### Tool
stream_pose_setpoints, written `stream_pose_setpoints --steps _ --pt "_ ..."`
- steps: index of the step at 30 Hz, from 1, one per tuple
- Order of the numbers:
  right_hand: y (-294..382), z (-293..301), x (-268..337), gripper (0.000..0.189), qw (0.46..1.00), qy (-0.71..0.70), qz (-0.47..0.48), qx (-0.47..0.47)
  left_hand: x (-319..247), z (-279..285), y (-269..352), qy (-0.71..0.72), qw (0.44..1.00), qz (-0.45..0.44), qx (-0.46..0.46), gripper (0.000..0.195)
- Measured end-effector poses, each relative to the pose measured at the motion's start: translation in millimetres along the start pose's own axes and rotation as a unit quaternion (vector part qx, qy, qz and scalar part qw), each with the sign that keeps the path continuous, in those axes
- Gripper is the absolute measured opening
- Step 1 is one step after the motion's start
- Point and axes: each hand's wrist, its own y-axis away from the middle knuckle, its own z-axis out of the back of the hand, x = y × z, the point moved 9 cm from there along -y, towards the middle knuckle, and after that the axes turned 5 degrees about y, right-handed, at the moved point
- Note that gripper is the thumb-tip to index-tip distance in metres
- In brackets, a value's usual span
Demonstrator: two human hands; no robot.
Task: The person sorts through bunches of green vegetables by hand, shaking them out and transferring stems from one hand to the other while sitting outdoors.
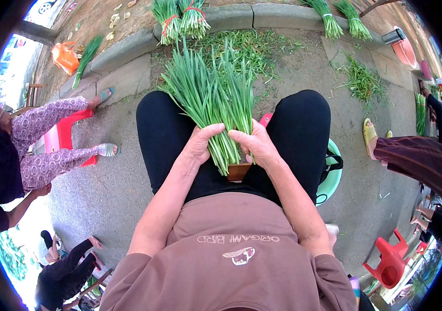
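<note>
My left hand [201, 144] closes around a large bunch of garlic chives [201, 97], its green leaves spreading away from me and its pale stems near my lap. A smaller part of the chives [240, 93] is gripped in my right hand [256, 144]. Both thumbs lie over the stems, their tips close together. The two bunches touch side by side above my lap, between my black-trousered knees. A wooden edge [239, 171] shows below the stem ends. The fingers under the stems are mostly hidden.
Tied chive bundles [193, 23] lean at the stone curb [225, 17], with loose trimmings [260, 50] on the ground. A green basin [334, 175] stands beside my right leg. People sit or stand at both sides. A red plastic stool [390, 258] is at the lower right.
</note>
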Motion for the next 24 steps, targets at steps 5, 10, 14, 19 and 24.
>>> stream_pose_setpoints --steps 5,10,14,19,24 --pt "5 -7 12 0.029 0.999 0.043 0.01 0.001 -2 -2 2 -0.034 0.999 -0.006 0.001 0.054" --pt "0 12 -4 0.027 0.998 -0.034 -0.042 -0.013 -7 -9 5 -0.031 0.999 -0.024 -0.014 0.055" --pt "0 31 7 0.025 0.98 -0.165 0.021 -0.105 -3 5 4 -0.034 0.998 -0.002 -0.054 0.053" --pt "-1 23 4 0.024 0.99 -0.102 0.022 -0.094 -2 10 2 -0.033 0.998 -0.013 -0.052 0.052" --pt "0 -2 4 0.034 0.999 0.047 0.022 -0.017 -3 -4 2 -0.035 0.999 -0.018 -0.007 0.049"
